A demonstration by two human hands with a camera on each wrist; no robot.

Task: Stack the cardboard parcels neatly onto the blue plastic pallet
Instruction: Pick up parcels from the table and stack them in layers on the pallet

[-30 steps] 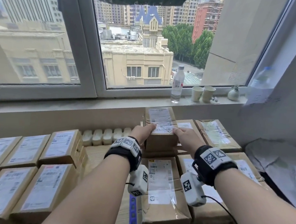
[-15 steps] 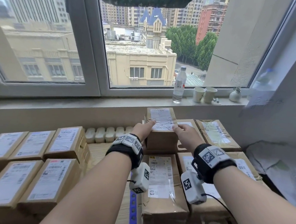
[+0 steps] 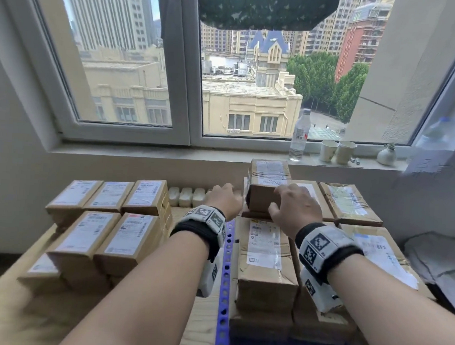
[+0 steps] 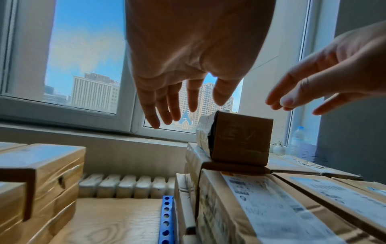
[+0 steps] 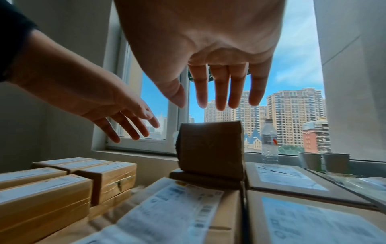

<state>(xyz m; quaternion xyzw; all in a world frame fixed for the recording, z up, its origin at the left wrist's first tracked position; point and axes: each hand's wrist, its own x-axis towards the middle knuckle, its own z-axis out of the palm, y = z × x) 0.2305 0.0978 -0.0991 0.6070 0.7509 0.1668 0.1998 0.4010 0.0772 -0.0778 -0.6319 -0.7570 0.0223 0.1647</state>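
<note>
A small taped cardboard parcel (image 3: 267, 184) (image 4: 240, 137) (image 5: 211, 148) sits on top of the rear parcels stacked on the blue plastic pallet (image 3: 224, 287) (image 4: 166, 219). My left hand (image 3: 226, 199) (image 4: 177, 105) hovers just left of it, fingers straight and spread, holding nothing. Just in front of the parcel and slightly above it is my right hand (image 3: 293, 205) (image 5: 219, 95), fingers loose and spread, holding nothing. Neither hand touches the parcel in the wrist views. More labelled parcels (image 3: 266, 257) fill the pallet's right side.
Several yellow-brown labelled parcels (image 3: 111, 226) lie in rows on the wooden surface (image 3: 198, 330) at left. A white radiator (image 3: 186, 196) runs along the back wall. On the windowsill stand a water bottle (image 3: 300, 134), two paper cups (image 3: 338, 151) and a small vase (image 3: 386, 155).
Both hands have let go of the top parcel and drawn back from it toward me; the parcel stays where it was on the stack. The head view has tilted up and shifted.
</note>
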